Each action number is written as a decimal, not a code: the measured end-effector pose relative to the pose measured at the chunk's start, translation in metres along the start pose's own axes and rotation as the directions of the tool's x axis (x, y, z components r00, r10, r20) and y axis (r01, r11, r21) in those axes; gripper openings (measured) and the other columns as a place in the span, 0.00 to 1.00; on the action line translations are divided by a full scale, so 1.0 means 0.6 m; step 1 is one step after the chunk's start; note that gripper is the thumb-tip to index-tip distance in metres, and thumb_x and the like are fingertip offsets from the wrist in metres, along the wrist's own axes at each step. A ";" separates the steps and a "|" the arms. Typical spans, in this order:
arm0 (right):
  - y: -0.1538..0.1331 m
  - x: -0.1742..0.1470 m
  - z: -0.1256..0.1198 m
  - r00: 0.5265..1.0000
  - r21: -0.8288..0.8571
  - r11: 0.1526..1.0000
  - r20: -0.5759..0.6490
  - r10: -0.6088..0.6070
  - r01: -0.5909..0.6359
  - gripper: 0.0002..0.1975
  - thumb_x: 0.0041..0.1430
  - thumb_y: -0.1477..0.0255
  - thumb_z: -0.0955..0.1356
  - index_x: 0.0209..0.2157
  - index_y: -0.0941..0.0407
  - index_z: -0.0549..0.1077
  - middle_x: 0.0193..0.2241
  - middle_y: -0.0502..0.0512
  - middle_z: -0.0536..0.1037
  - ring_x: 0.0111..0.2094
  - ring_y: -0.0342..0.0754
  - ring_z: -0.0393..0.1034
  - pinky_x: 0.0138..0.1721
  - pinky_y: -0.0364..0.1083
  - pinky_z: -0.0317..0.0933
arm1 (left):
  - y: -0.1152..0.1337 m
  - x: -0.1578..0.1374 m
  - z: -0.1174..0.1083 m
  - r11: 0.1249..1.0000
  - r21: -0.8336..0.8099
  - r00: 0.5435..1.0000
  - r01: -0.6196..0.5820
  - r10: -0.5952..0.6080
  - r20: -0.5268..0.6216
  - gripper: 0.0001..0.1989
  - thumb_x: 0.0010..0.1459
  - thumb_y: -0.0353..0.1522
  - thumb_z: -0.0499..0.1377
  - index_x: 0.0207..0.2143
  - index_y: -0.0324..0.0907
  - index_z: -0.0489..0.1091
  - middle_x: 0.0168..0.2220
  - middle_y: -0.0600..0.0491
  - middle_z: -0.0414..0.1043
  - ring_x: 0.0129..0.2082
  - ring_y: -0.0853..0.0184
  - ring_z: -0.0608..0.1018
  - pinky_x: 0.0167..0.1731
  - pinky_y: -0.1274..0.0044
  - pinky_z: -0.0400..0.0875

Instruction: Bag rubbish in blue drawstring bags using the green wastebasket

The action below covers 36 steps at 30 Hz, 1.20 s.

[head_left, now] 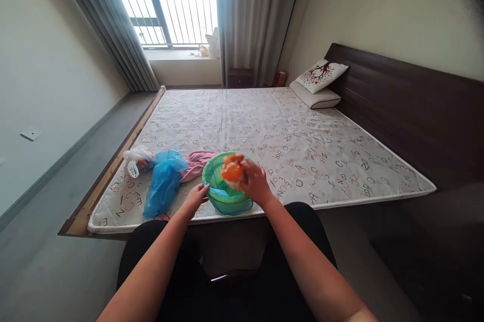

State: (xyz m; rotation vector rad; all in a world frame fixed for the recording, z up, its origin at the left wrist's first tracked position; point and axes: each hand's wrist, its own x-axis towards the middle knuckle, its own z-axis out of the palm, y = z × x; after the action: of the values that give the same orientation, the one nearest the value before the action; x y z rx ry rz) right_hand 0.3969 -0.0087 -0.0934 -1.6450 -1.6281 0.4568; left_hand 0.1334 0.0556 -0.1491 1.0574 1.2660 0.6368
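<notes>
A green plastic basket (210,166) with a light-blue plastic bag (224,194) at its near side stands by the mattress's front edge. At the basket's left rim is my left hand (197,200), its thumb on the edge and its fingers against the outside. My right hand (255,179) is closed around an orange-and-white object (232,170) held above the basket's opening; blur hides its exact kind. Left of the basket lie a pink cloth (196,163) and a crumpled blue plastic bag (165,183).
The bare mattress (242,115) has a letter print and a wooden bed frame (81,211). A white plastic bag (136,159) lies near its left edge. Pillows (319,77) rest against the dark headboard (397,90). My knees are close to the front edge.
</notes>
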 end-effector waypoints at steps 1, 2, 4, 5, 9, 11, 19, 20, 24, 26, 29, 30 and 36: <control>0.008 -0.010 0.017 0.981 -0.093 0.995 0.185 0.055 -0.038 0.38 0.57 0.67 0.72 0.69 0.50 0.63 0.73 0.67 0.59 0.76 0.70 0.46 0.72 0.75 0.37 | 0.000 0.001 -0.003 1.000 0.005 1.000 -0.009 0.009 0.003 0.28 0.47 0.54 0.72 0.39 0.42 0.75 0.41 0.46 0.79 0.42 0.58 0.80 0.42 0.69 0.75; 0.016 -0.022 0.029 0.953 -0.163 0.985 0.286 0.101 -0.055 0.38 0.59 0.66 0.72 0.70 0.50 0.63 0.75 0.66 0.56 0.77 0.71 0.42 0.71 0.77 0.34 | -0.001 0.002 -0.007 1.000 0.010 1.000 -0.012 0.012 0.010 0.28 0.48 0.54 0.72 0.39 0.42 0.75 0.41 0.46 0.79 0.41 0.57 0.80 0.41 0.69 0.75; 0.028 -0.049 0.038 0.946 -0.223 0.973 0.302 0.118 -0.050 0.35 0.64 0.64 0.69 0.71 0.49 0.61 0.76 0.64 0.54 0.78 0.68 0.40 0.72 0.76 0.32 | 0.000 0.004 -0.018 0.997 0.069 0.999 -0.031 0.029 0.023 0.25 0.53 0.53 0.68 0.40 0.42 0.77 0.41 0.45 0.80 0.41 0.56 0.81 0.41 0.68 0.75; 0.031 -0.062 0.035 0.964 -0.219 0.975 0.247 0.102 -0.047 0.33 0.66 0.64 0.66 0.71 0.50 0.62 0.75 0.63 0.56 0.78 0.65 0.41 0.73 0.74 0.32 | 0.002 0.006 -0.028 0.988 0.139 0.998 -0.066 0.065 0.014 0.22 0.57 0.52 0.66 0.40 0.43 0.77 0.42 0.44 0.80 0.42 0.54 0.81 0.42 0.67 0.76; 0.031 -0.114 0.014 0.984 0.002 0.987 -0.079 0.161 -0.161 0.29 0.65 0.64 0.63 0.66 0.53 0.64 0.66 0.68 0.69 0.71 0.63 0.59 0.71 0.67 0.51 | 0.024 0.027 -0.096 0.852 0.481 0.938 -0.205 0.312 -0.152 0.14 0.65 0.43 0.59 0.36 0.44 0.77 0.50 0.40 0.80 0.56 0.49 0.77 0.57 0.65 0.70; 0.024 -0.145 0.017 0.922 0.229 0.922 -0.162 0.352 -0.312 0.27 0.64 0.61 0.63 0.62 0.54 0.63 0.49 0.64 0.77 0.55 0.60 0.73 0.62 0.62 0.65 | 0.037 0.044 -0.146 0.787 0.596 0.905 -0.161 0.359 -0.230 0.11 0.66 0.40 0.58 0.40 0.43 0.77 0.54 0.41 0.79 0.59 0.50 0.76 0.61 0.67 0.67; -0.033 -0.257 0.102 0.498 0.054 0.850 0.829 0.254 -0.524 0.13 0.61 0.60 0.67 0.43 0.51 0.74 0.31 0.53 0.76 0.32 0.52 0.72 0.36 0.50 0.67 | 0.017 0.128 -0.293 0.667 0.704 0.878 0.245 0.155 -0.453 0.08 0.59 0.32 0.62 0.38 0.37 0.75 0.44 0.35 0.81 0.49 0.44 0.81 0.50 0.63 0.72; -0.038 -0.254 0.106 0.463 -0.015 0.933 0.865 0.192 -0.359 0.13 0.61 0.61 0.69 0.44 0.52 0.76 0.36 0.56 0.80 0.37 0.55 0.75 0.39 0.51 0.67 | 0.011 0.141 -0.296 0.642 0.717 0.867 0.271 0.161 -0.472 0.09 0.59 0.31 0.61 0.41 0.36 0.75 0.47 0.33 0.80 0.51 0.43 0.80 0.51 0.62 0.72; -0.040 -0.223 0.113 0.410 -0.215 0.971 0.880 0.239 -0.107 0.17 0.66 0.61 0.67 0.51 0.53 0.78 0.45 0.64 0.83 0.46 0.62 0.79 0.42 0.52 0.66 | -0.003 0.198 -0.278 0.566 0.800 0.907 0.201 0.201 -0.371 0.13 0.62 0.32 0.59 0.46 0.35 0.76 0.50 0.37 0.81 0.52 0.49 0.80 0.53 0.66 0.71; -0.035 -0.209 0.114 0.382 -0.217 0.965 0.888 0.257 -0.144 0.18 0.67 0.60 0.67 0.52 0.53 0.78 0.47 0.63 0.84 0.46 0.62 0.80 0.40 0.51 0.66 | -0.006 0.223 -0.257 0.537 0.836 0.936 0.112 0.224 -0.270 0.13 0.62 0.35 0.61 0.45 0.37 0.78 0.50 0.40 0.81 0.52 0.52 0.80 0.54 0.69 0.71; -0.029 -0.195 0.116 0.359 -0.212 0.962 0.896 0.261 -0.171 0.19 0.67 0.60 0.67 0.53 0.54 0.78 0.49 0.63 0.84 0.49 0.63 0.80 0.41 0.51 0.66 | -0.009 0.252 -0.215 0.475 0.879 0.956 -0.031 0.270 -0.112 0.14 0.63 0.40 0.62 0.44 0.40 0.80 0.50 0.42 0.82 0.54 0.51 0.79 0.56 0.70 0.71; -0.028 -0.192 0.118 0.351 -0.216 0.960 0.898 0.267 -0.178 0.19 0.68 0.59 0.67 0.54 0.54 0.78 0.50 0.64 0.83 0.49 0.63 0.79 0.41 0.51 0.66 | -0.010 0.259 -0.199 0.456 0.887 0.958 -0.074 0.279 -0.063 0.15 0.62 0.41 0.62 0.44 0.41 0.80 0.50 0.42 0.82 0.54 0.50 0.78 0.56 0.69 0.71; -0.019 -0.182 0.131 0.320 -0.173 0.961 0.917 0.237 -0.216 0.21 0.68 0.59 0.67 0.57 0.54 0.77 0.51 0.63 0.84 0.50 0.63 0.79 0.42 0.51 0.67 | -0.013 0.291 -0.112 0.497 0.840 0.962 -0.218 0.254 0.099 0.19 0.60 0.35 0.59 0.52 0.39 0.78 0.58 0.42 0.79 0.59 0.52 0.77 0.61 0.68 0.68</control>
State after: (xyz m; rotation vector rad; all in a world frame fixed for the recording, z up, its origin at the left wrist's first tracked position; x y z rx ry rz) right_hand 0.3192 -0.0936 -0.1639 -1.7083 -2.1435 1.8502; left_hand 0.1083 0.2222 -0.2312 2.0842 1.5093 0.1850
